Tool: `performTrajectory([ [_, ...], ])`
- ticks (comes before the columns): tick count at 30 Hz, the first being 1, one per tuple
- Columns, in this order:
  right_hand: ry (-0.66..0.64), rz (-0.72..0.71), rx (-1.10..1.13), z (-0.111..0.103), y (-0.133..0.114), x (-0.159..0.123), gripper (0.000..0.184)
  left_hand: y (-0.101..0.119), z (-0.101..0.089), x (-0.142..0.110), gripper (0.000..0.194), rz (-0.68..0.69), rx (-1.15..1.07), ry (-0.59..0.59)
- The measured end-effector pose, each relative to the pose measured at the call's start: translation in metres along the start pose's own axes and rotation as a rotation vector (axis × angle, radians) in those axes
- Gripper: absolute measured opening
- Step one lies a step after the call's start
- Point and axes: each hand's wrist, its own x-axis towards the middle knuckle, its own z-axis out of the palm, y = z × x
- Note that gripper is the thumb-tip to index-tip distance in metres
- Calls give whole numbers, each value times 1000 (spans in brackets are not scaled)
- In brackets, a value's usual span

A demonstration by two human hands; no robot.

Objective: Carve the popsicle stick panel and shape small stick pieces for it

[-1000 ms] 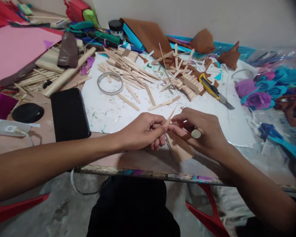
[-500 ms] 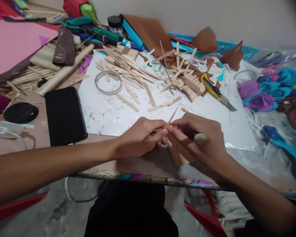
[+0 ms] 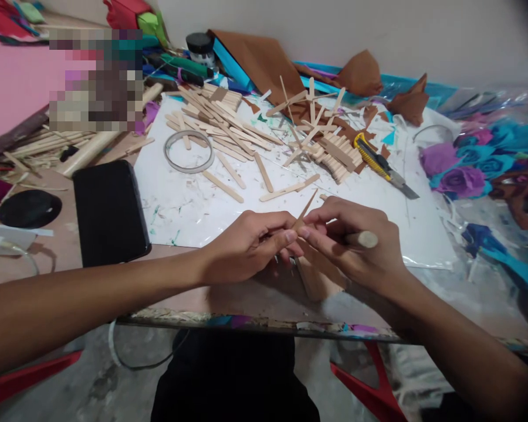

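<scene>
Between both hands a thin, pointed wooden craft stick [image 3: 307, 206] slants up and away. My left hand [image 3: 249, 249] is closed, its thumb and fingers pinching the stick's lower part. My right hand [image 3: 369, 225] also pinches the stick with its thumb and fingertips. A round wooden rod end [image 3: 368, 239], perhaps a tool's handle, sticks out from the right palm; its far end is hidden. Under the hands a flat piece of wood [image 3: 314, 275] lies near the table's front edge, partly covered by them.
Beyond the hands, craft sticks [image 3: 229, 126] lie heaped on a white sheet [image 3: 176, 199], with a tape ring [image 3: 188, 170] and a yellow box cutter [image 3: 381, 164], blade out. A black phone [image 3: 110, 211] lies left. Paper flowers [image 3: 464, 180] stand right. Brown paper [image 3: 264, 55] lies behind.
The rod end in my right hand has shifted slightly right and shows more. The view has moved a little; both hands keep their pinch on the stick.
</scene>
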Motion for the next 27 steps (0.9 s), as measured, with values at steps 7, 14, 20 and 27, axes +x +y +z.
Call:
performTrajectory([
  [7,-55,-110,137,-2,4,-1,8,4,-4,0,28,-86,-92,-128],
  [14,-162,-269,242,-1,12,-3,7,11,-7,0,37,-177,-88,-191],
  [20,-98,-273,137,1,7,-2,12,10,-10,1,37,-115,-107,-194],
  [27,1,-217,58,-5,4,4,8,8,-10,1,33,-122,-95,-178],
])
